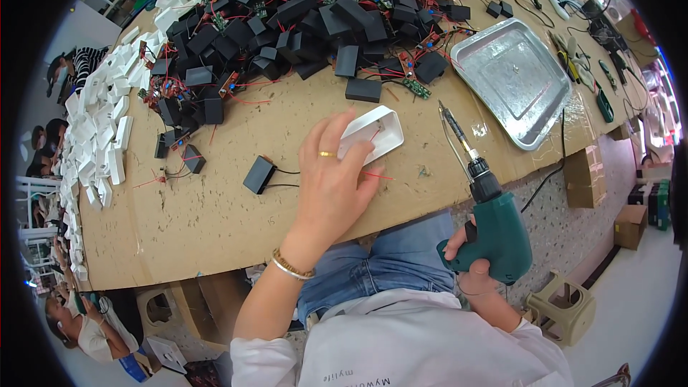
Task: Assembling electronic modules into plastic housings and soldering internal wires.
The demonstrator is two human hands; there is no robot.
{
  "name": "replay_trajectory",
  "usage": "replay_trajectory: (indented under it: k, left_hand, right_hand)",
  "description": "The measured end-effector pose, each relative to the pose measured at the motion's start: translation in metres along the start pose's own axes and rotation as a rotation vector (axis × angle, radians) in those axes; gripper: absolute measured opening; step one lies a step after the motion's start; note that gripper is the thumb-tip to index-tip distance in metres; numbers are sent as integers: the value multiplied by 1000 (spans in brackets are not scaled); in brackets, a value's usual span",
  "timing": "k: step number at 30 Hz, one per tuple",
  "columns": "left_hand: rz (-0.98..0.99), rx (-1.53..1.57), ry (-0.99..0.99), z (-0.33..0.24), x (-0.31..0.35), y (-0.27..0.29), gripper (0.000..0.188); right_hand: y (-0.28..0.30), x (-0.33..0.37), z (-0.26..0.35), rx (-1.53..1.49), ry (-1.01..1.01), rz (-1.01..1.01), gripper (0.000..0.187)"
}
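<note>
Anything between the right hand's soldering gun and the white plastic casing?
Nothing visible: only bare cardboard separates the tip of the green soldering gun in the right hand from the white plastic casing in the left hand.

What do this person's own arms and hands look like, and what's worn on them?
Both hands are ungloved. The left hand wears a gold-coloured ring; its wrist has a brown beaded bracelet and a silvery bangle. The forearms are bare below a white left sleeve and white right sleeve. The right hand is partly hidden, so I can't rule out a ring there.
</note>
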State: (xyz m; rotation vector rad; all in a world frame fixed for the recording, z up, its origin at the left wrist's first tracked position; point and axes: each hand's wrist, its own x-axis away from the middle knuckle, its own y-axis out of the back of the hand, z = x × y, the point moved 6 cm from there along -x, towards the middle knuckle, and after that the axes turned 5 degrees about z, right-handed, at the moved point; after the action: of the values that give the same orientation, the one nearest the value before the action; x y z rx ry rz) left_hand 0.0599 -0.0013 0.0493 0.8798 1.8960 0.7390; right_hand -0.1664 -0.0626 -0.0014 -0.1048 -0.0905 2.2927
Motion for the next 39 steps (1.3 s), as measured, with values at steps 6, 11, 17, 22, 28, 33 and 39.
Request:
replay_trajectory:
  k: [6,11,17,22,28,33,39]
  left_hand:
    - [83,83,-120,10,13,6,18]
    - [-12,48,7,1,0,2,13]
    - [-53,-34,101,5,-14,-14,15]
    - [7,-60,56,-2,-18,-22,16]
    - [-90,37,94,-16,-15,-17,12]
    - [35,186,238,3,-40,-36,14]
    - [201,208,226,-7,-39,-44,10]
  right_hand:
    - [1,-3,0,-3,18,-6,88]
    - [-3,-5,0,9,7,-37,89]
    - [0,-3,-2,3,-1,-41,89]
    - [1,-5,-2,18,5,-30,87]
    - [4,-7,-1,19,19,-38,86]
    - [3,-8,0,7,35,-25,85]
    - [5,-4,1,-3,55,-31,83]
